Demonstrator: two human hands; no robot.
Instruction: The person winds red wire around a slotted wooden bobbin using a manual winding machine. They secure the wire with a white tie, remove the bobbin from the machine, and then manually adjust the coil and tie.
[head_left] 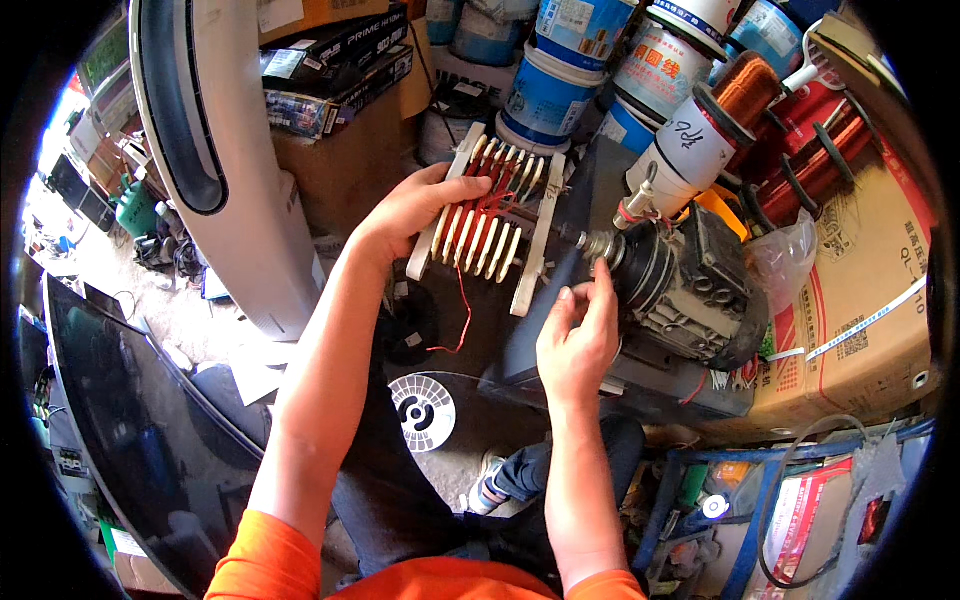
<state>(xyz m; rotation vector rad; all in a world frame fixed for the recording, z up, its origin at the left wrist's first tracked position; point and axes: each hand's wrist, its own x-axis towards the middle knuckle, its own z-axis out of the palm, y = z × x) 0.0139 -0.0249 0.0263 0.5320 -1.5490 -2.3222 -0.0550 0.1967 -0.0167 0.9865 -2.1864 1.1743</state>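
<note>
From where I stand, the coil former (500, 240) sits at upper ctr. of the frame, held up by the L hand (400, 215) just left of the motor (690, 290). L hand: thumb laid across the red windings (470, 225), pinching the former at its left end bar (424, 255); the other fingers are hidden under it, so their spread can't be told. R hand (580, 345): index extended toward the shaft fitting (598, 246), thumb apart from it, no part gripped. Index tip is at or just short of the fitting; contact is hard to confirm from this angle.

Handling, in my judgement: carry the former's wt. by the end bar, not the windings; thumb pressure light, so turns don't shift. Keep the loose wire (466, 310), which hangs toward ctr., clear of the shaft. Verify motor is at rest before fingers go near the fitting. Work the fitting w/ fingertips, wrist off the motor body.

Orientation: former's long axis follows its end bars, i.e. near vertical in view, upper end leaning right, lower end left. Pale slats run roughly the same way, betw. left bar and right end bar (535, 255). Motor shaft points to upper left, toward the former.
</note>
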